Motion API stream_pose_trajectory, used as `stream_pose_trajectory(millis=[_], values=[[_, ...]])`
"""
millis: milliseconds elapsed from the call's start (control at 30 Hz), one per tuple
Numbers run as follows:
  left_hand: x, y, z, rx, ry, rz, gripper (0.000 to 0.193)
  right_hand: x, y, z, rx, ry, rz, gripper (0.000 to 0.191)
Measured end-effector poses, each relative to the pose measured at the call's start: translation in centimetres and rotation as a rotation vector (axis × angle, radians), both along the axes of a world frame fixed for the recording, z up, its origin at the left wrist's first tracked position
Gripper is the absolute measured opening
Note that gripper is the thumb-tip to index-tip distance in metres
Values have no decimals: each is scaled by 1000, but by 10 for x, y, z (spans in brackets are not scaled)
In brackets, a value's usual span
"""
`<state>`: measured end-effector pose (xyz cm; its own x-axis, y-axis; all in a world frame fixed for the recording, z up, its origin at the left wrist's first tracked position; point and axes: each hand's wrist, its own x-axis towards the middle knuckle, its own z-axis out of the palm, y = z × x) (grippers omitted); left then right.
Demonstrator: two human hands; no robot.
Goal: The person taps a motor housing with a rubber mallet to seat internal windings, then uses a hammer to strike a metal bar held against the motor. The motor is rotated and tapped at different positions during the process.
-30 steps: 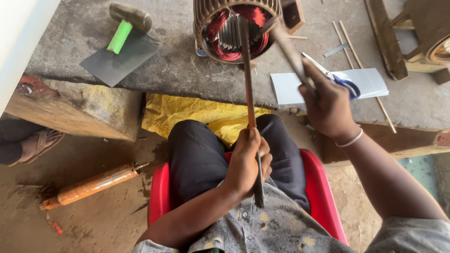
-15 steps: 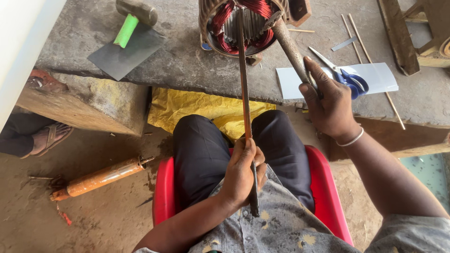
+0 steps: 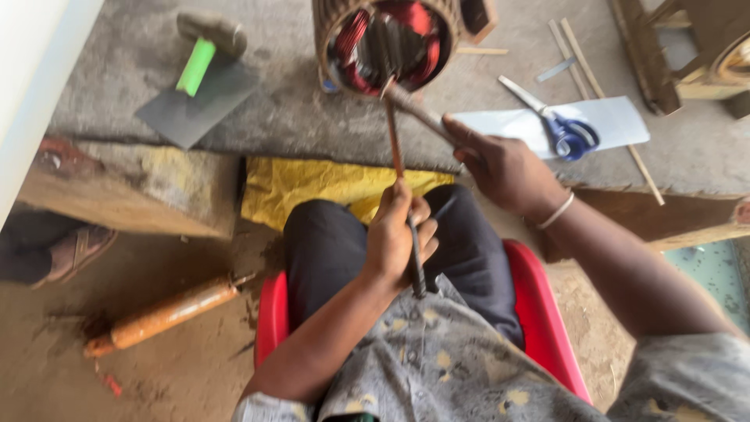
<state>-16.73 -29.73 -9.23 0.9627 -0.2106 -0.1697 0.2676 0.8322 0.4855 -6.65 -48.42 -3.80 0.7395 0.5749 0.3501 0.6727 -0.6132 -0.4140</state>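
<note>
Fingers first: your left hand [image 3: 394, 238] is curled into a full fist around the long metal rod [image 3: 402, 187], with no gap showing between fingers and shaft. The rod runs up from your lap to the motor stator [image 3: 387, 43], and its upper tip sits at the stator's lower rim, against the red copper windings. The rod's lower end pokes out below your fist, over your patterned shirt.

Left of the stator, on the concrete bench [image 3: 297, 117], a hammer with a green handle [image 3: 201, 51] lies across a dark flat sheet [image 3: 195, 105]. Below and left of the stator, on the dirt floor, lies an orange cylinder [image 3: 160, 316], and a sandalled foot [image 3: 74, 250] shows at the frame's edge.

Directly below the stator, a yellow cloth [image 3: 312, 187] hangs under the bench edge, and you sit on a red plastic chair [image 3: 539, 312].

Right of the stator, your right hand [image 3: 508, 168] closes tightly on a second tool, a grey bar [image 3: 418, 113] that slants up to meet the rod's tip at the stator's rim; motion blur hides exactly how the fingers wrap it. A light bangle circles that wrist.

Further right of the stator, blue-handled scissors [image 3: 558, 125] rest on a white paper sheet [image 3: 617, 121], with thin wooden sticks [image 3: 594, 74] beside them.
</note>
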Motion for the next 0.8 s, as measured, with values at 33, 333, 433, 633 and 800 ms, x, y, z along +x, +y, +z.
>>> stream_pose_trajectory(millis=[33, 333, 433, 633, 800], values=[[-1, 2, 2, -47, 1, -7, 32, -3, -1, -2, 54, -62, 4, 49], [-76, 42, 2, -352, -57, -198, 33, -44, 4, -62, 1037, 275, -182, 60], [-115, 83, -7, -436, -75, -255, 38, -26, -13, -69, 1137, 500, -318, 68], [-182, 187, -53, 50, 220, -117, 34, 43, -45, -72, 970, 594, -402, 75], [-180, 210, -84, 1578, 327, -276, 25, 116, -49, -62, 889, 634, -270, 71]])
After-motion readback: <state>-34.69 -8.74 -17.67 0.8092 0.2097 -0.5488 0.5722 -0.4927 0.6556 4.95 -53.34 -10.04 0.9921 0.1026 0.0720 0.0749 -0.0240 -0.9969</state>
